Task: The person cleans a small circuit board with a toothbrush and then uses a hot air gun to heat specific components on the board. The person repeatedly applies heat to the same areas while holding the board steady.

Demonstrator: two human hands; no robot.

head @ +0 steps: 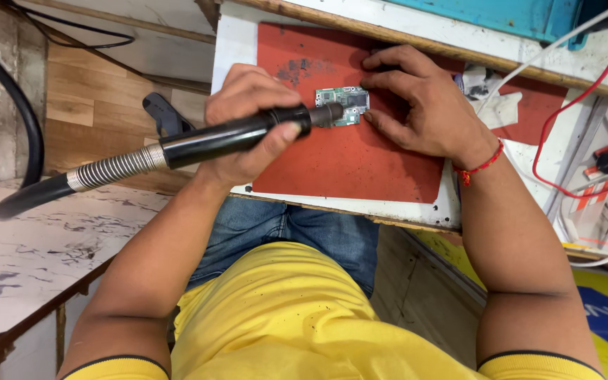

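The left hand [248, 119] is closed around the black handle of a hot-air tool [226, 137], fingers wrapped over the top and the thumb pressed along the near side. The tool lies nearly level, its dark nozzle pointing right and ending just at the left edge of a small green circuit board [344, 105]. Behind the hand, the handle runs into a ribbed metal collar and then a thick black hose [33, 193] that trails off to the left.

The circuit board lies flat on a red mat [346, 165], toward the mat's far side. The right hand [423, 105] rests on the mat with its fingers spread and curved, holding nothing; the fingertips press at the top and right edges of the board, pinning it down. A red thread band sits on that wrist.

The mat covers most of a white bench [233, 42]. To the right lie a red wire [564, 123] and white cables [557, 46], near a crumpled white scrap.
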